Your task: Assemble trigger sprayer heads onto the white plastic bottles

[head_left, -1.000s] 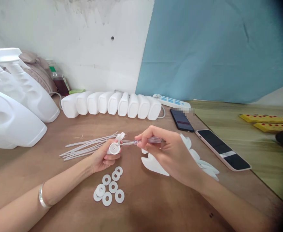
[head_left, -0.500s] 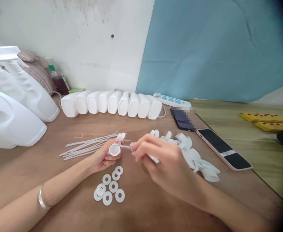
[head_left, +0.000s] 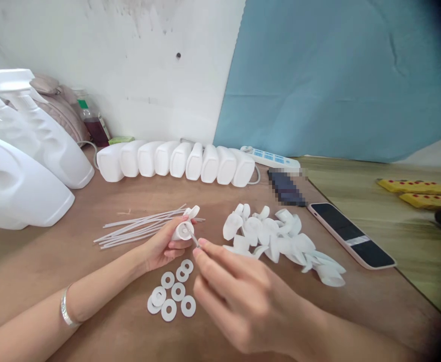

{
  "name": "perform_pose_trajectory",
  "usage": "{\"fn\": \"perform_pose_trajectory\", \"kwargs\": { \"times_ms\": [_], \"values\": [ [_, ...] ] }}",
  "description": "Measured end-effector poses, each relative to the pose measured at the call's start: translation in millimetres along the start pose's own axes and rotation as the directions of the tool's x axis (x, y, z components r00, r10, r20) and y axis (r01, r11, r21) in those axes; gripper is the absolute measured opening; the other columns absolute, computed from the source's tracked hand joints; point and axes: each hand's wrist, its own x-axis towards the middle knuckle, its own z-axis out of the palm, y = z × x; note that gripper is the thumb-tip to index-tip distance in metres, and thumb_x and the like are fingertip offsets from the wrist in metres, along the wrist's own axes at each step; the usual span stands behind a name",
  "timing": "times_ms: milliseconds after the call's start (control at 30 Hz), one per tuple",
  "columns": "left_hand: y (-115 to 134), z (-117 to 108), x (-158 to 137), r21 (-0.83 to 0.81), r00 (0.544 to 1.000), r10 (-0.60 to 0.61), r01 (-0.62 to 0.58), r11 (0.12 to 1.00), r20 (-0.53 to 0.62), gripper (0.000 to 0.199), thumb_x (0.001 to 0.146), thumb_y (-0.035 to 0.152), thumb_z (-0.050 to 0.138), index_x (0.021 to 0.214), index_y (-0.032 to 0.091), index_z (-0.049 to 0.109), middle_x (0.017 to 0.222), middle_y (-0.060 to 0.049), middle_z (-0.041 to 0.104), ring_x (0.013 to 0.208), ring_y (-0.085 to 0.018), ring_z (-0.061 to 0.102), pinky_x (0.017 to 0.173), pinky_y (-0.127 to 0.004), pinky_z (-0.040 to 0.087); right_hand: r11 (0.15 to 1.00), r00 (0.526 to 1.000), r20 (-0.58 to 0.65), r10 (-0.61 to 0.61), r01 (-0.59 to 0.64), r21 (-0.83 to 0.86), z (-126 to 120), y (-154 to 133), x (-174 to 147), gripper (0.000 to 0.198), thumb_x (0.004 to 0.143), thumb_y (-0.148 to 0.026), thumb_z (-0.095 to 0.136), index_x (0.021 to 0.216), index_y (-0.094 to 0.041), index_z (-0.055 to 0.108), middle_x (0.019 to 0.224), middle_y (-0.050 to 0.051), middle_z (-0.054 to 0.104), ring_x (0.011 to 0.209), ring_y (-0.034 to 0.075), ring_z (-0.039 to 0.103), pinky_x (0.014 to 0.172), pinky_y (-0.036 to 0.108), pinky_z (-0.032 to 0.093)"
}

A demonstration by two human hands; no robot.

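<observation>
My left hand (head_left: 168,246) is closed around a white plastic spray trigger head (head_left: 184,231), its round underside turned to the right and towards me. With thumb and fingertips, my right hand (head_left: 239,291) pinches a thin, greyish-clear rod-like piece (head_left: 195,240). That piece's tip is at the round end of the spray head; whether it sits inside I cannot tell. Below my left hand lie several flat white ring washers (head_left: 168,309), two of them overlapping at the left. Thin white dip tubes (head_left: 130,232) lie in a loose bundle behind my left wrist.
Curved white plastic shells (head_left: 269,234) are heaped right of centre. White bottles (head_left: 179,160) lie in a row at the back, and larger white bottles (head_left: 28,181) stand at left. A dark phone (head_left: 286,188), a pink-cased phone (head_left: 352,235) and a power strip (head_left: 275,159) are at right.
My right hand has moved down and towards me, swinging the thin piece to a steeper slant against the spray head. The spray head has turned slightly and shifted right. More shells now show.
</observation>
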Motion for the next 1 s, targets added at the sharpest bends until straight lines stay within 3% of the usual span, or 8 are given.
{"fn": "perform_pose_trajectory", "kwargs": {
  "times_ms": [133, 233, 400, 533, 667, 733, 867, 1000],
  "values": [
    [1, 1, 1, -0.01, 1.0, 0.016, -0.016, 1.0, -0.019, 0.021, 0.079, 0.034, 0.054, 0.085, 0.013, 0.056, 0.058, 0.003, 0.05, 0.031, 0.003, 0.016, 0.025, -0.009, 0.008, 0.998, 0.999, -0.003, -0.04, 0.04, -0.046, 9, -4, 0, 0.025, 0.074, -0.001, 0.042, 0.064, -0.012, 0.062, 0.074, 0.011, 0.065, 0.071, 0.022, 0.063, 0.078, 0.034, 0.053],
    [2, 1, 0, 0.065, 1.0, -0.008, 0.007, 0.998, 0.005, 0.02, 0.079, 0.034, 0.054, 0.083, 0.015, 0.054, 0.048, 0.007, 0.04, 0.031, 0.001, 0.012, 0.026, -0.008, 0.007, 0.989, 0.995, -0.003, 0.098, -0.097, 0.109, 0, 6, 1, 0.03, 0.076, 0.003, 0.038, 0.059, -0.013, 0.056, 0.071, 0.009, 0.062, 0.069, 0.016, 0.061, 0.071, 0.028, 0.053],
    [3, 2, -3, 0.204, 0.996, -0.086, 0.077, 0.976, 0.036, 0.021, 0.076, 0.035, 0.057, 0.075, 0.016, 0.049, 0.041, 0.01, 0.032, 0.031, 0.0, 0.008, 0.025, -0.009, 0.006, 0.791, 0.889, 0.2, 0.412, -0.457, 0.407, -23, 26, 4, 0.029, 0.078, 0.002, 0.036, 0.061, -0.017, 0.05, 0.069, 0.001, 0.054, 0.062, 0.009, 0.055, 0.056, 0.019, 0.046],
    [3, 5, -5, 0.278, 0.994, -0.106, 0.096, 0.956, 0.021, 0.022, 0.077, 0.036, 0.056, 0.075, 0.016, 0.047, 0.042, 0.01, 0.032, 0.031, 0.0, 0.009, 0.026, -0.009, 0.005, 0.67, 0.818, 0.297, 0.492, -0.574, 0.471, -29, 36, 1, 0.028, 0.073, 0.005, 0.039, 0.061, -0.018, 0.05, 0.072, -0.001, 0.056, 0.068, 0.01, 0.057, 0.061, 0.02, 0.045],
    [1, 8, -9, 0.446, 0.991, -0.132, 0.102, 0.889, 0.036, 0.023, 0.074, 0.035, 0.061, 0.083, 0.018, 0.048, 0.045, 0.009, 0.035, 0.032, 0.0, 0.015, 0.028, -0.01, 0.008, 0.6, 0.779, 0.398, 0.484, -0.627, 0.497, -30, 40, -2, 0.028, 0.071, 0.006, 0.043, 0.064, -0.018, 0.054, 0.068, -0.002, 0.059, 0.064, 0.01, 0.058, 0.054, 0.02, 0.043],
    [1, 9, -9, 0.467, 0.993, -0.117, 0.095, 0.879, 0.018, 0.026, 0.074, 0.038, 0.061, 0.085, 0.019, 0.048, 0.045, 0.01, 0.034, 0.032, 0.0, 0.014, 0.028, -0.011, 0.008, 0.628, 0.792, 0.375, 0.482, -0.611, 0.483, -31, 38, -3, 0.028, 0.073, 0.005, 0.042, 0.064, -0.018, 0.054, 0.067, -0.002, 0.059, 0.063, 0.01, 0.057, 0.052, 0.019, 0.043],
    [2, 8, -6, 0.367, 0.997, -0.072, 0.079, 0.927, -0.034, 0.026, 0.076, 0.04, 0.057, 0.086, 0.018, 0.048, 0.047, 0.009, 0.037, 0.033, 0.0, 0.012, 0.027, -0.01, 0.007, 0.76, 0.858, 0.206, 0.47, -0.512, 0.4, -34, 27, -1, 0.025, 0.077, 0.001, 0.042, 0.065, -0.018, 0.052, 0.07, 0.001, 0.058, 0.066, 0.011, 0.058, 0.055, 0.019, 0.044],
    [0, 4, -3, 0.233, 0.999, -0.046, 0.05, 0.971, -0.023, 0.024, 0.078, 0.036, 0.055, 0.088, 0.015, 0.051, 0.048, 0.008, 0.041, 0.033, 0.0, 0.014, 0.026, -0.009, 0.008, 0.894, 0.922, 0.073, 0.38, -0.387, 0.225, -27, 13, 1, 0.027, 0.081, 0.0, 0.039, 0.063, -0.016, 0.052, 0.065, 0.003, 0.055, 0.06, 0.011, 0.056, 0.055, 0.019, 0.045]
  ]
}}
